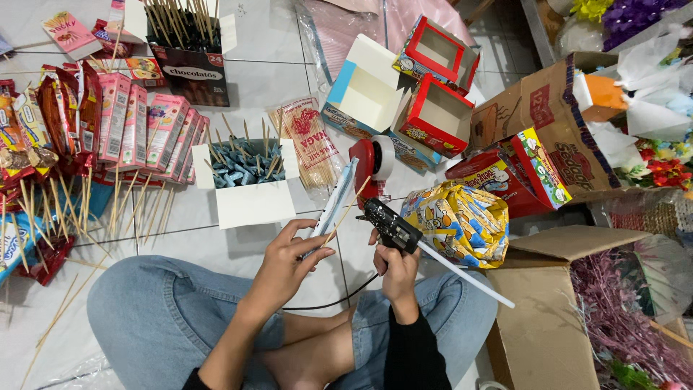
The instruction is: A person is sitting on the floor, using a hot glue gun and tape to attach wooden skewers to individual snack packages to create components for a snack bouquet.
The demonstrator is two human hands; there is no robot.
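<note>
You sit cross-legged on the white tiled floor (267, 79). Largest, at your right, stands a brown cardboard carton (548, 123) with red lettering; nearer lies a yellow-and-blue snack bag (462, 220). Two red open boxes (437, 115) sit beyond it. A white open box (249, 180) holds blue wrapped sweets on skewers; pink slim boxes (144, 133) on sticks lie left. Your right hand (397, 274) is closed around a black glue gun (390, 227). Your left hand (292, 260) pinches a slim blue-white packet (336, 206) against a bamboo skewer (350, 206).
</note>
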